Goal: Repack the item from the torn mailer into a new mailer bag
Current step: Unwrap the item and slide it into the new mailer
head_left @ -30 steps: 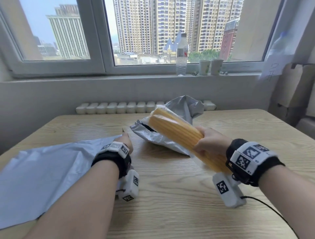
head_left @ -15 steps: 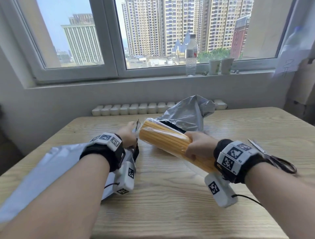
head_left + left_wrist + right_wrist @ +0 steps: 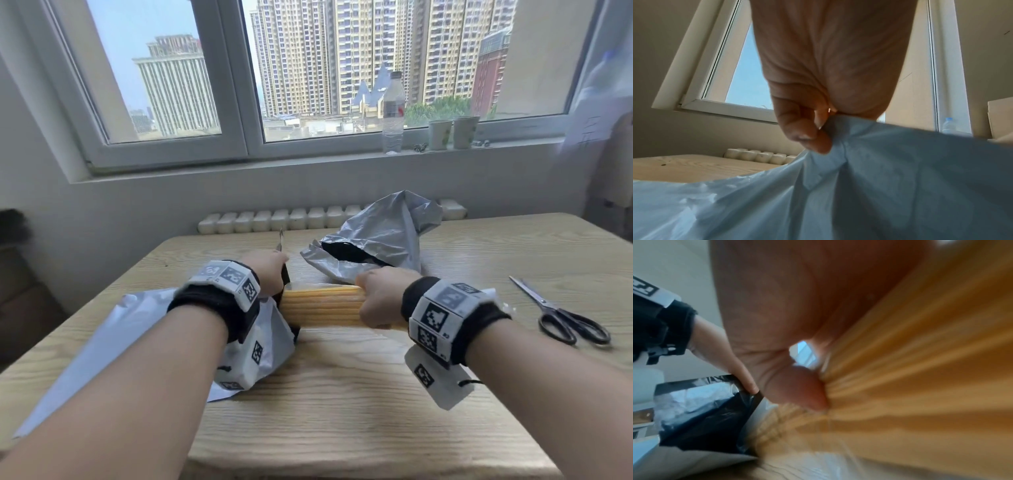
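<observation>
Nearest, the new mailer bag lay slack on the left part of the wooden table, its mouth lifted toward the middle. The left hand pinched the upper lip of that mouth between thumb and curled fingers, holding it open so that the dark lining showed in the right wrist view. Just to the right, the right hand was wrapped around the item, a yellow ribbed bundle in clear film, gripping it near the end closest to the wrist. The bundle lay roughly level, its left end at or just inside the bag's mouth; how deep it went could not be told, since the left wrist hid that spot.

Farther back, the torn mailer sat crumpled and open on the table, with nothing visible inside. A pair of scissors lay well apart on the right.

By my reading, the removal was done and the insertion only starting: the bundle had yet to be pushed fully in, and the bag was not yet sealed.
</observation>
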Motion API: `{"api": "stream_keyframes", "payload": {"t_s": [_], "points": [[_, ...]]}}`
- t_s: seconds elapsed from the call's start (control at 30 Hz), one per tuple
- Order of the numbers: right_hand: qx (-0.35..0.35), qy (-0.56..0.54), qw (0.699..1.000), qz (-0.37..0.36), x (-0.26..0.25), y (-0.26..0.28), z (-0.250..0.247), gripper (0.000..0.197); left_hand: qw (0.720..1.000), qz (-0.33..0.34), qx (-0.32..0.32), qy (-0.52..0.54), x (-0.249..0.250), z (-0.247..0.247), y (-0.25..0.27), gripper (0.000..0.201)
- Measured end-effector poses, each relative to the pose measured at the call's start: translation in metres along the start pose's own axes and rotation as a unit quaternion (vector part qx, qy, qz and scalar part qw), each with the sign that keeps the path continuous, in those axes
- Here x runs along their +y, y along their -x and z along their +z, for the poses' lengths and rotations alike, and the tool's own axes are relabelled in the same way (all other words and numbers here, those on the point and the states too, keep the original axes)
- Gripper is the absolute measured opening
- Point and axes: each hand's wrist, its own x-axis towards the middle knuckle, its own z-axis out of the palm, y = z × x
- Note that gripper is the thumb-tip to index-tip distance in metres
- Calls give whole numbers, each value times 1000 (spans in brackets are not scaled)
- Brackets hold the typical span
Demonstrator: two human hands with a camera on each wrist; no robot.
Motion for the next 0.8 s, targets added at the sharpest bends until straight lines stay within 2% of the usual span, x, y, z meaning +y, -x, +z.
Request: {"api": "stream_keyframes", "payload": {"t_s": [0.13, 0.3, 0.37, 0.47, 0.53, 0.63, 0.67, 0.73, 0.8], "points": [[-20, 17, 999, -23, -4, 2, -4, 35, 1000, 17, -4, 13, 11, -2, 3, 59], [-5, -16, 998, -58, -14, -12, -1, 45, 997, 36, -18, 68, 25, -3, -3, 71], [-12, -48, 997, -64, -18, -20, 8, 52, 995, 36, -32, 92, 26, -4, -2, 73], [6, -67, 996, -66, -12, -24, 27, 49, 994, 37, -31, 100, 23, -5, 1, 72], [15, -41, 997, -64, -3, -22, 34, 55, 993, 38, -29, 107, 19, -4, 3, 69], [-54, 42, 997, -37, 16, -16, 30, 77, 992, 40, -26, 114, 18, -2, 3, 69], [-75, 83, 994, -17, 23, -14, 26, 79, 992, 39, -26, 113, 18, -1, 3, 69], [-88, 150, 985, 9, 30, -10, 19, 68, 992, 39, -31, 117, 21, 0, 2, 69], [-73, 171, 982, 7, 29, -9, 17, 56, 990, 42, -34, 129, 24, 1, 1, 70]]}}
